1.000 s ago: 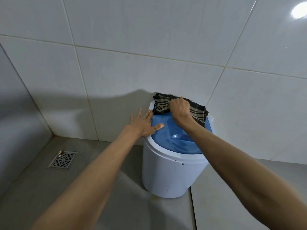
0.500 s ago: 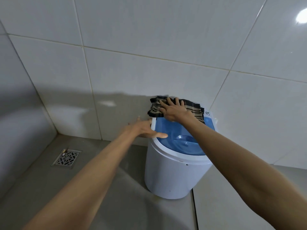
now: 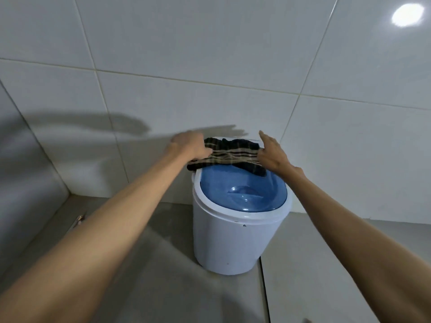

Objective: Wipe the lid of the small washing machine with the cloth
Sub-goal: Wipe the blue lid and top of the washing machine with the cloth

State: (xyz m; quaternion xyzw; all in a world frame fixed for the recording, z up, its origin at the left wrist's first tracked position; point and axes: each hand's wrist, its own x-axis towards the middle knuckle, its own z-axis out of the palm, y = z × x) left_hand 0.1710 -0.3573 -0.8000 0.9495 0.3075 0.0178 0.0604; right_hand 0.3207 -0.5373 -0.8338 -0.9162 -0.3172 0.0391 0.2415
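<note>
- Two hands work at the far edge of a small machine, with a tiled wall [image 3: 210, 54] just behind the grip and a grey floor [image 3: 151, 264] well below it.
- Under the grip stands the white washing machine [image 3: 228, 243], set close to the wall.
- Its blue lid [image 3: 224, 185] is closed and slopes toward the person. Most of it lies bare on the near side of the hands, so I judge most of the wiping is still to do.
- The striped cloth [image 3: 233, 155] lies bunched across the lid's far edge, stretched between the two hands, probably being spread for a wider pass.
- The left hand [image 3: 189, 146] is blurred, but its fingers look curled round the cloth's left end, likely to anchor it.
- The right hand [image 3: 272, 156] holds nothing. Its fingers are straight and its edge touches the cloth's right end.
- Far to the left of the grip, a drain [image 3: 79, 220] peeks from behind the left forearm.
</note>
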